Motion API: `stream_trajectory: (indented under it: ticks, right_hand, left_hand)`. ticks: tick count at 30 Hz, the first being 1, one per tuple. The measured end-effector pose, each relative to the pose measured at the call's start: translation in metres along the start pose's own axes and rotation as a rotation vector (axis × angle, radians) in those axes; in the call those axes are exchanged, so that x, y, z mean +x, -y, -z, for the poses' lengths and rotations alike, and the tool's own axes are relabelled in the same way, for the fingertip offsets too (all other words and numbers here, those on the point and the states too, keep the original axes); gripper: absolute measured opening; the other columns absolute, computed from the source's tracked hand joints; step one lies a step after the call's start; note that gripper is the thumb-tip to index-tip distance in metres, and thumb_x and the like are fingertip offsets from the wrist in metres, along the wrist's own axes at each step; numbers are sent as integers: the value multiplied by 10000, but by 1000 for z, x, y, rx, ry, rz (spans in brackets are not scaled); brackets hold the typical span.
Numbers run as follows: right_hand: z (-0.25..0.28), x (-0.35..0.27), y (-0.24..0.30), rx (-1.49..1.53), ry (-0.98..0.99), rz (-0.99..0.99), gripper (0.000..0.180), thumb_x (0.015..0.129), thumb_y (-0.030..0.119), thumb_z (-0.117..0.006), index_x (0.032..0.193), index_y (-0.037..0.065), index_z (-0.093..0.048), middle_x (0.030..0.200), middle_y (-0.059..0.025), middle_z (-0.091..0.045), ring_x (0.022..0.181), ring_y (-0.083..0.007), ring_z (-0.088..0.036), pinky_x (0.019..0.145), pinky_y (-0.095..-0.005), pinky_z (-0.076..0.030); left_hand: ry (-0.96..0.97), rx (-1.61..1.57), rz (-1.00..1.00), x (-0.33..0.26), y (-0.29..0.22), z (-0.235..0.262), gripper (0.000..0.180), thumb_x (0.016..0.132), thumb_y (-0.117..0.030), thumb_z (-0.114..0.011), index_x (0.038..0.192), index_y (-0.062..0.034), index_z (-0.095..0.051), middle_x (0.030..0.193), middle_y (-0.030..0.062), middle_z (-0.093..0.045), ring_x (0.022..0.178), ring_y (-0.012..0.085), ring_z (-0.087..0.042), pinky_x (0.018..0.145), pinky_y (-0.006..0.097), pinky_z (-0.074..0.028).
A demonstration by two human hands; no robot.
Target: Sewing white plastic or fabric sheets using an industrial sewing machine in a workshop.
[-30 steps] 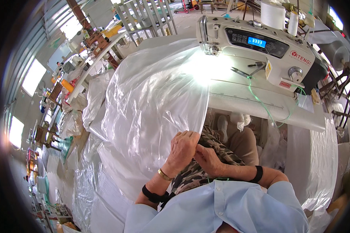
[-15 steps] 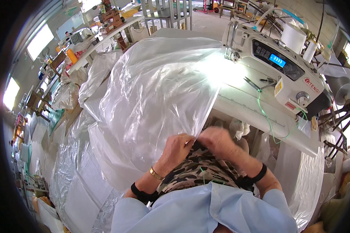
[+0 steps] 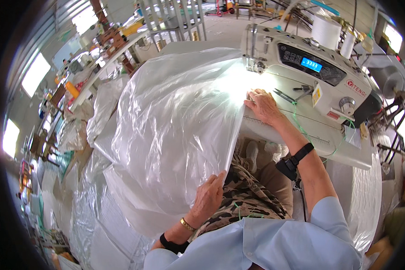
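A large sheet of clear plastic film (image 3: 166,126) spreads over the sewing table and down its near side. My left hand (image 3: 209,193) is closed on the film's right edge, close to my lap. Farther up the same edge, my right hand (image 3: 262,104) rests on the table beside the lit needle area, its fingers curled at the film; whether they pinch it is hard to make out. The white sewing machine (image 3: 310,67) stands just beyond my right hand. Dark thread snips (image 3: 284,96) with a green cord lie to the right of that hand.
A thread cone (image 3: 326,31) stands behind the machine. The table's front edge (image 3: 301,139) carries a ruler strip. More plastic sheeting (image 3: 94,216) lies at the left, and a grey metal stand (image 3: 173,20) is at the back.
My right hand has left my left hand and moved up along the film's edge to the needle area. My left hand has shifted slightly down, still at the edge.
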State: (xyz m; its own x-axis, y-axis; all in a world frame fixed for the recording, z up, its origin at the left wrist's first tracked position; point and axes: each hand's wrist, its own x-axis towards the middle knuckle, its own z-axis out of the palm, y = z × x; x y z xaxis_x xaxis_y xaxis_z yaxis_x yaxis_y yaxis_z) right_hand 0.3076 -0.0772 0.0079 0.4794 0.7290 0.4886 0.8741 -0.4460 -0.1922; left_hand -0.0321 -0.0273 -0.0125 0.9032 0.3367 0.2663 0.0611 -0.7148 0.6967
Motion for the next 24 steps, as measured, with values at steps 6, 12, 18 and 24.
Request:
stream_trajectory:
  ticks: [6,12,18,24]
  right_hand:
    - [0,5,-5,63,56,16,395,901,409,-570,1035,43,-638,980,-128,-617,1001,-290,-584,883,-462,-431]
    - [5,6,-3,59,98,-6,405,904,454,-546,1012,71,-625,999,-116,-606,1042,-288,-562,923,-481,-408]
    - [11,6,-1,87,194,2,398,905,462,-542,999,80,-602,1033,-115,-592,1066,-286,-545,945,-499,-387]
    - [10,4,-1,96,94,29,411,897,446,-556,1043,65,-608,1066,-119,-589,1079,-294,-535,931,-495,-389]
  left_hand:
    - [8,118,-135,21,6,-16,249,819,-23,-597,1068,-24,-608,827,135,-598,717,329,-612,614,407,-476]
    - [-11,231,-211,48,15,-17,233,786,-28,-597,1017,-62,-606,773,94,-575,669,290,-616,568,391,-482]
    - [-19,250,-196,91,19,-13,191,802,-59,-577,987,-31,-616,843,155,-632,706,348,-629,615,421,-493]
    - [-5,299,-199,145,14,-11,123,813,-80,-559,906,-8,-591,795,195,-611,683,394,-595,611,457,-463]
